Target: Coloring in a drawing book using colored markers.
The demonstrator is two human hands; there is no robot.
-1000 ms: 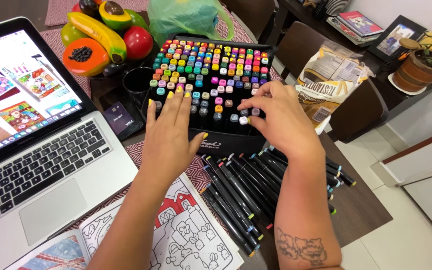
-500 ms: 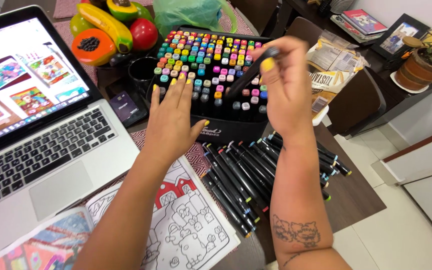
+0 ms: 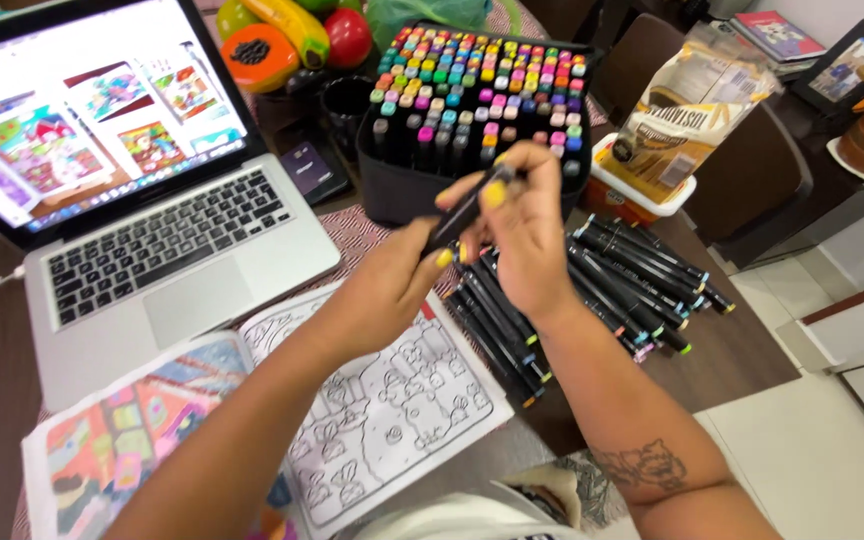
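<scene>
Both hands, right hand point(image 3: 522, 245) and left hand point(image 3: 397, 285), grip one slim black marker point(image 3: 467, 210) above smooth loose markers point(image 3: 632, 275).

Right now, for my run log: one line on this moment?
left hand: holds black marker | right hand: same marker | marker case: behind | colouring book: below

Bright even daylight, soft shadows, slight motion blur, wide-angle edges.

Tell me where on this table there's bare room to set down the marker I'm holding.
Bare dark table shows right of the loose markers, toward the edge, and a strip at far left beside the laptop. The middle is crowded: coloring book, marker case, snack bag. Both hands, left and right, hold the black marker.
</scene>
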